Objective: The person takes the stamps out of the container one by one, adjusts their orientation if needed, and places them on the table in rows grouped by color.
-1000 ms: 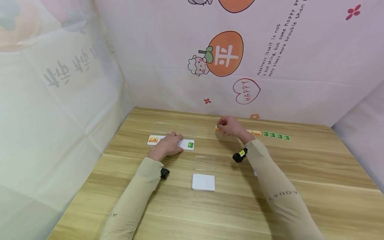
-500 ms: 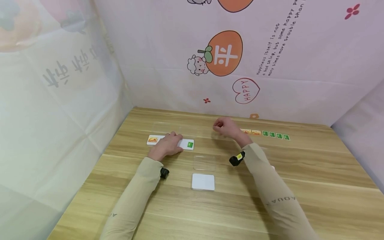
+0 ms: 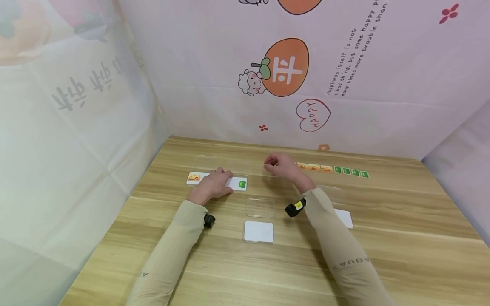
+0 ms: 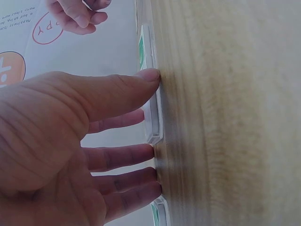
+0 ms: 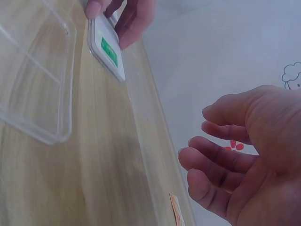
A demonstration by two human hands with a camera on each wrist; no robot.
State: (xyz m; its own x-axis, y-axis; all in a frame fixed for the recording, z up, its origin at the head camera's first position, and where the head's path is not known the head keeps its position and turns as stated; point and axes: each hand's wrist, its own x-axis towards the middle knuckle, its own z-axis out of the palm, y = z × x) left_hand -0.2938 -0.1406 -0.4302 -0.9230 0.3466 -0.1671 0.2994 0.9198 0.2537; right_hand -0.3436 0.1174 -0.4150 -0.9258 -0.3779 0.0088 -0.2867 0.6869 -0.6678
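At the left I have an orange-patched card (image 3: 193, 178) lying flat on the wooden table (image 3: 206, 263). Next comes my left hand (image 3: 212, 185), its thumb and index finger gripping a green-patched card (image 3: 241, 184) by its near and far edges; the other fingers reach down beside the gap separating the two cards. Nearer, toward the middle, I see a clear case (image 3: 260, 207), with a white card (image 3: 258, 231) just on its near side. My right hand (image 3: 282, 165) hovers over the far side, fingers loosely curled and empty. Right of it run orange stickers (image 3: 313, 167), then green stickers (image 3: 346, 171); nearer, a second white card (image 3: 345, 218) is partly hidden by the sleeve (image 3: 337, 242).
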